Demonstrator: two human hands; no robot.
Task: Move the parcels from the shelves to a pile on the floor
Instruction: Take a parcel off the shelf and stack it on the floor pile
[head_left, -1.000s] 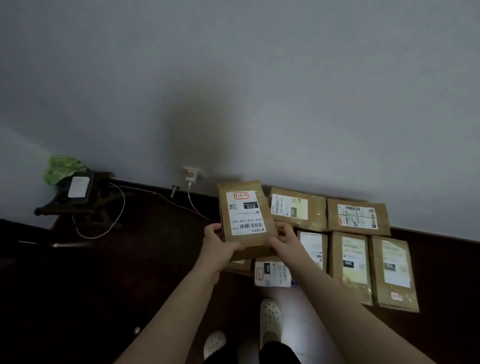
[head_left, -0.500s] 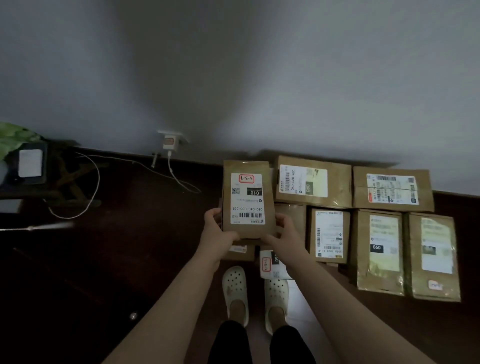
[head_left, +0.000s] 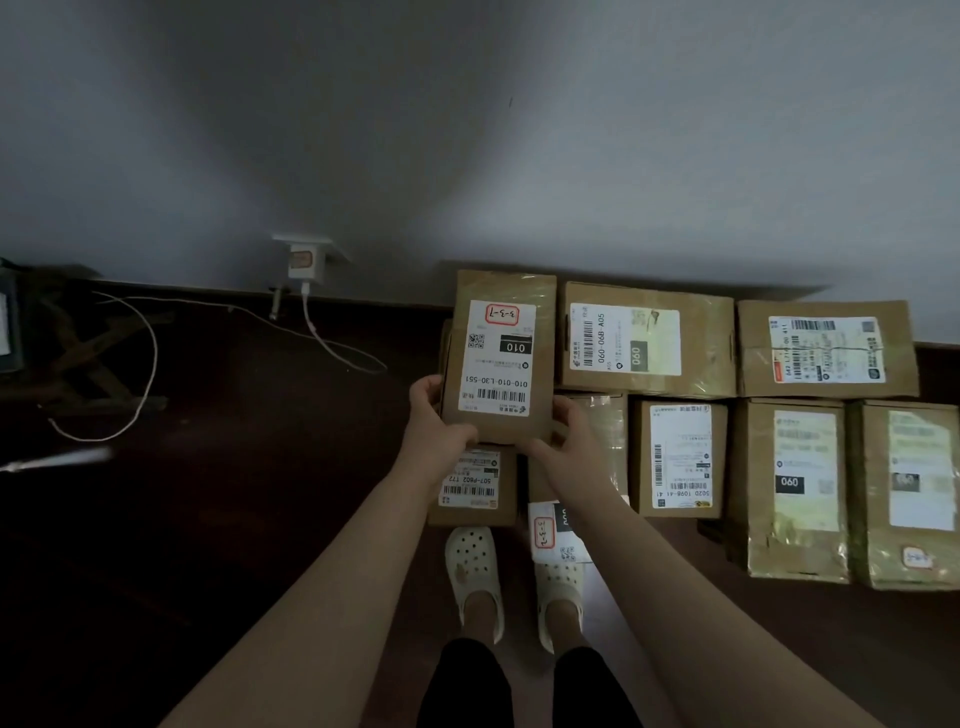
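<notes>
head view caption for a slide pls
A labelled parcel held by left hand and right hand over floor parcels by the wall

The held parcel (head_left: 498, 364) sat between the hands, left hand (head_left: 431, 426) on its left edge, right hand (head_left: 571, 441) at its lower right corner, over a lower parcel (head_left: 470, 488) on the floor (head_left: 234, 519). Right of it, the back row (head_left: 644, 340) lay against the wall (head_left: 467, 156), with the front row (head_left: 792, 488) before it. Well left, a charger (head_left: 304, 260) sat on the wall, its cable (head_left: 150, 364) trailing across the floor.
</notes>
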